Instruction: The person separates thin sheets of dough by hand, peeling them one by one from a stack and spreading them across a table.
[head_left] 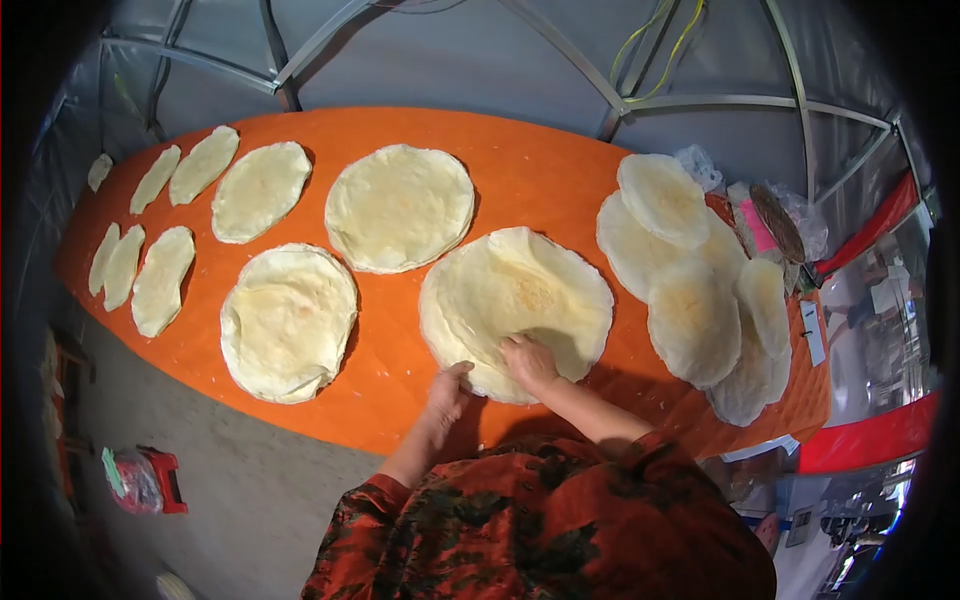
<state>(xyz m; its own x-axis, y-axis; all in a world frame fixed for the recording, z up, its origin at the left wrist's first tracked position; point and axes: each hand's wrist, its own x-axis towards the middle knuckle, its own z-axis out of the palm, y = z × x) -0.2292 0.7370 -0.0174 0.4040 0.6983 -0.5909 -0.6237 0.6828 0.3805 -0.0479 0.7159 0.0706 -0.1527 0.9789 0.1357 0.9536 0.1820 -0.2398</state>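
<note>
A large round flatbread lies on the orange cloth in front of me, its left part folded or raised in wrinkles. My left hand is at its lower left edge, with the thumb and fingers closed on the rim. On the bread's lower middle rests my right hand, its fingers bent against the surface; whether they pinch any of it is hard to make out. Just left is another round bread with a wrinkled lower edge, and behind it a flatter one.
Smaller breads spread over the left of the orange table. Thin pale sheets overlap at the right, near plastic bags. A metal frame runs behind. A red stool stands on the floor.
</note>
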